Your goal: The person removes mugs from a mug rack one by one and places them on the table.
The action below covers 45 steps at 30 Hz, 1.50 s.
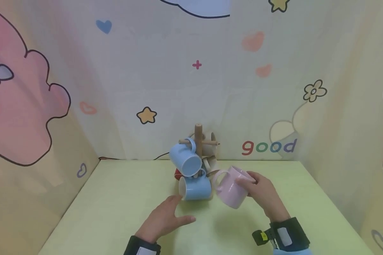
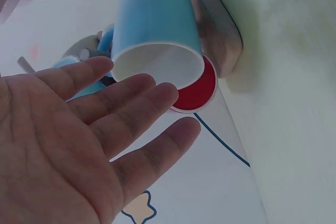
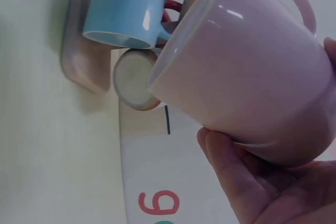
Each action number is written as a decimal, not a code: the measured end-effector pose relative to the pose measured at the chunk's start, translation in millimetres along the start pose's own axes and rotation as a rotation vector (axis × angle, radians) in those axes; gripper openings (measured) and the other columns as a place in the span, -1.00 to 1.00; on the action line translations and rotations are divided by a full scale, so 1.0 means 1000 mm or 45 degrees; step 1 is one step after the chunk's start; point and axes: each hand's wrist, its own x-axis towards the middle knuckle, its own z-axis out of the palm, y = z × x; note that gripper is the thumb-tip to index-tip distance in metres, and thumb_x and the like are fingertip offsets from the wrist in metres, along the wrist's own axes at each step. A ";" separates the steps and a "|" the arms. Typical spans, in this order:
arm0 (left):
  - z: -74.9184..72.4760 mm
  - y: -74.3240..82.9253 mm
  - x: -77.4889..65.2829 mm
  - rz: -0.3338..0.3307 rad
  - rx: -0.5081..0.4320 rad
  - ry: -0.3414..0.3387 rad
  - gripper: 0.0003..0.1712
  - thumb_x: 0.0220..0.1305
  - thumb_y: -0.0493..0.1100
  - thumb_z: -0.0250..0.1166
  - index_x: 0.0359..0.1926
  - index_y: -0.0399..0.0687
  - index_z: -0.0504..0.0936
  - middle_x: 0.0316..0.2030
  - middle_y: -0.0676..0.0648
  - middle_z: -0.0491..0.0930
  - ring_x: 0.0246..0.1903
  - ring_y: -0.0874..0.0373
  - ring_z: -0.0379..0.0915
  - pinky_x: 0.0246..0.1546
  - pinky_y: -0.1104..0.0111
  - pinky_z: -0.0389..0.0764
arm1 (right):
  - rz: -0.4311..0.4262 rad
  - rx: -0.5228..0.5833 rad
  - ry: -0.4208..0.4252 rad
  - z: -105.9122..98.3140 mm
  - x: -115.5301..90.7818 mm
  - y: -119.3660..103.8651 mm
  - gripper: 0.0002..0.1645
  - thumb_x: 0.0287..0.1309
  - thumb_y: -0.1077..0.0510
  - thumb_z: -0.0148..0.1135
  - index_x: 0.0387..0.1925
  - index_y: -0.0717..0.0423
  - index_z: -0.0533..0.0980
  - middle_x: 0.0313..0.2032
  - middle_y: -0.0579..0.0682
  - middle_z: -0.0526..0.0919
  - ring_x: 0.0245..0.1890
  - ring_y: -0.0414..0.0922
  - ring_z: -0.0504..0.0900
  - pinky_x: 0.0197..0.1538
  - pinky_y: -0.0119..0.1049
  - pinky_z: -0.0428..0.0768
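Observation:
My right hand [image 1: 268, 196] grips a pink mug [image 1: 232, 191] by its rim and side, just right of a wooden mug rack [image 1: 198, 131]. The mug is tilted above the table, its handle toward the rack. My left hand [image 1: 162, 219] is held out with straight fingers and nothing in it, just in front of a lower light blue mug [image 1: 198, 188] that hangs sideways. An upper light blue mug [image 1: 182, 158] hangs by its handle from a peg. In the left wrist view, red shows inside a mug [image 2: 200, 88] behind the lower blue one.
Pale mugs [image 1: 209, 148] hang on the rack's far and right sides, partly hidden. The rack's wooden base [image 3: 84, 45] stands on the light green table [image 1: 115, 198]. A printed curtain [image 1: 172, 78] rises behind the table's back edge.

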 end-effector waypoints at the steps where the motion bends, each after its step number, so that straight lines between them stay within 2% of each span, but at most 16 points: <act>1: 0.000 0.001 0.000 0.005 -0.005 0.003 0.04 0.10 0.36 0.38 0.37 -0.26 0.35 0.30 -0.29 0.38 0.29 -0.23 0.30 0.20 -0.15 0.36 | 0.001 -0.010 0.001 0.001 -0.002 0.003 -0.11 0.28 -0.14 0.25 0.37 0.36 0.22 0.19 0.37 0.47 0.01 0.14 0.58 0.06 0.02 0.60; 8: 0.005 0.007 -0.006 0.050 -0.040 -0.008 0.06 0.10 0.38 0.37 0.40 -0.25 0.32 0.32 -0.27 0.37 0.32 -0.22 0.27 0.22 -0.13 0.34 | -0.022 -0.130 0.002 0.011 -0.014 0.023 -0.11 0.17 -0.15 0.37 0.33 0.32 0.31 0.13 0.29 0.55 0.00 0.08 0.60 -0.05 0.03 0.62; 12: 0.006 0.014 -0.007 0.091 -0.029 0.012 0.06 0.13 0.40 0.33 0.41 -0.25 0.31 0.34 -0.26 0.36 0.33 -0.21 0.26 0.23 -0.12 0.33 | -0.048 -0.194 0.006 0.015 -0.018 0.025 -0.07 0.07 -0.19 0.44 0.32 0.24 0.35 0.10 0.23 0.58 -0.01 0.06 0.63 -0.08 0.00 0.63; 16: 0.007 0.021 -0.007 0.140 -0.015 0.056 0.03 0.13 0.41 0.31 0.39 -0.21 0.36 0.31 -0.21 0.41 0.30 -0.16 0.31 0.21 -0.09 0.37 | -0.101 -0.272 0.017 0.022 -0.025 0.024 -0.03 -0.01 -0.20 0.49 0.32 0.19 0.36 -0.01 0.16 0.65 -0.12 -0.03 0.65 -0.18 -0.11 0.63; 21: 0.013 0.031 -0.003 0.211 -0.027 0.097 -0.14 0.14 0.38 0.33 0.33 0.01 0.45 0.22 -0.04 0.51 0.22 -0.03 0.42 0.13 -0.02 0.47 | -0.172 -0.248 0.017 0.033 -0.031 0.026 -0.06 -0.09 -0.11 0.55 0.30 0.14 0.41 -0.12 0.04 0.68 -0.21 -0.13 0.64 -0.26 -0.21 0.59; 25: 0.017 0.034 0.000 0.228 -0.023 0.080 -0.28 0.15 0.36 0.34 0.21 0.09 0.54 0.07 0.06 0.60 0.06 0.07 0.52 0.00 0.08 0.55 | -0.214 -0.192 -0.020 0.041 -0.030 0.033 -0.07 -0.13 -0.07 0.58 0.28 0.12 0.42 -0.08 0.01 0.68 -0.16 -0.12 0.65 -0.23 -0.21 0.60; 27: 0.019 0.035 0.001 0.214 -0.015 0.056 -0.38 0.16 0.33 0.35 0.08 0.06 0.60 -0.08 0.08 0.63 -0.09 0.12 0.54 -0.12 0.17 0.57 | -0.229 -0.168 -0.041 0.045 -0.030 0.037 -0.06 -0.14 -0.06 0.59 0.28 0.12 0.42 -0.07 0.00 0.67 -0.13 -0.10 0.66 -0.20 -0.21 0.61; 30: 0.020 0.037 0.003 0.197 0.001 0.024 -0.53 0.17 0.29 0.36 -0.14 0.06 0.61 -0.32 0.11 0.56 -0.32 0.22 0.45 -0.32 0.32 0.51 | -0.242 -0.149 -0.060 0.050 -0.029 0.043 -0.04 -0.17 -0.07 0.61 0.28 0.13 0.41 -0.06 -0.01 0.67 -0.11 -0.08 0.66 -0.18 -0.21 0.62; 33: 0.022 0.036 0.003 0.208 0.011 0.014 -0.63 0.19 0.23 0.38 -0.27 0.09 0.57 -0.45 0.10 0.49 -0.46 0.27 0.34 -0.45 0.39 0.42 | -0.249 -0.151 -0.064 0.055 -0.028 0.046 -0.01 -0.20 -0.08 0.62 0.28 0.12 0.41 -0.06 -0.01 0.67 -0.12 -0.09 0.66 -0.17 -0.23 0.61; 40: 0.028 0.035 0.002 0.190 -0.008 -0.043 -0.74 0.22 0.11 0.39 -0.35 0.10 0.56 -0.57 0.16 0.44 -0.56 0.30 0.31 -0.55 0.41 0.38 | -0.310 -0.145 -0.107 0.060 -0.031 0.048 0.01 -0.24 -0.06 0.65 0.27 0.17 0.40 -0.04 0.00 0.66 -0.11 -0.12 0.65 -0.14 -0.24 0.61; 45: 0.032 0.035 0.000 0.213 0.054 -0.034 -0.77 0.24 0.07 0.37 -0.39 0.07 0.59 -0.58 0.21 0.42 -0.56 0.34 0.32 -0.52 0.43 0.39 | -0.324 -0.165 -0.128 0.064 -0.032 0.047 0.01 -0.26 -0.08 0.65 0.26 0.12 0.41 -0.05 -0.04 0.66 -0.10 -0.12 0.64 -0.12 -0.27 0.60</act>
